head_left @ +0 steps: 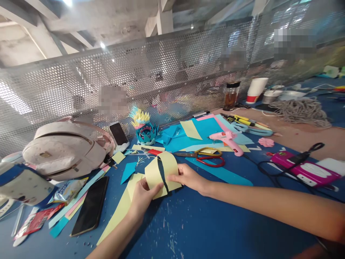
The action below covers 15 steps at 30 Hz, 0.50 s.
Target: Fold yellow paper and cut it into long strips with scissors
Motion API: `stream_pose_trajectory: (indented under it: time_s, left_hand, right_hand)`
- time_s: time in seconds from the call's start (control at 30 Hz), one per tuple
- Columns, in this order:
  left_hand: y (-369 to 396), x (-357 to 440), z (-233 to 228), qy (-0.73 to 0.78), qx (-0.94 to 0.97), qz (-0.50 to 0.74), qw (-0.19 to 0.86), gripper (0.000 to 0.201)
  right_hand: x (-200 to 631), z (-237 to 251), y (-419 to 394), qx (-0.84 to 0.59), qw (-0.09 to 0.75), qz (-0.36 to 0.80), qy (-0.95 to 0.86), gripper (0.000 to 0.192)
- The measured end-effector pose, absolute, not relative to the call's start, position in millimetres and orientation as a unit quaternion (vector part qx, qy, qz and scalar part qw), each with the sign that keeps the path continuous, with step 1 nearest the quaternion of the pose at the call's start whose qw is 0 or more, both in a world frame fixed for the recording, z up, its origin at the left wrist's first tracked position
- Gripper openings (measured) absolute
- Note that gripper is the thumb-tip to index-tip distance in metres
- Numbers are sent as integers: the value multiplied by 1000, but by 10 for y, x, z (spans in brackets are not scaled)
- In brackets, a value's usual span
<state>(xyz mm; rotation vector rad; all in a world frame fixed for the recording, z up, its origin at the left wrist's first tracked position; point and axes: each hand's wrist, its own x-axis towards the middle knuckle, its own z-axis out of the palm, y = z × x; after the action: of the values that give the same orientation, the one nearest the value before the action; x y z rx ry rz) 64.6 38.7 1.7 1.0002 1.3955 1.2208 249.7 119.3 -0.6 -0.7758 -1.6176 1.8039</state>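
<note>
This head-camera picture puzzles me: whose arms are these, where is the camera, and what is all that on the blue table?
There is no machine here. The camera sits on a person's head, looking forward and down at their own two bare hands. The left hand and right hand together hold a curved yellow paper strip just above the blue table. Around them lie scissors, a pink glue gun, a black phone, a pale backpack, a folded paper flower and scraps of blue and yellow paper. A perforated metal screen stands behind.
</note>
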Motion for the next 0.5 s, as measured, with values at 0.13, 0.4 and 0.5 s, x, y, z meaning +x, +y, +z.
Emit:
stream_pose_trajectory:
  time_s: [0.13, 0.4, 0.5]
  left_hand:
    - [345, 653, 92, 560, 419, 504, 506, 49]
    - [48, 491, 252, 522, 416, 433, 606, 49]
    - [-193, 428, 271, 499, 392, 404, 659, 55]
  right_hand:
    - [2524, 64, 1179, -314, 288, 655, -624, 60]
    - [2929, 314, 1347, -270, 132, 627, -718, 43]
    - [3139, 398, 1329, -294, 92, 609, -731, 44]
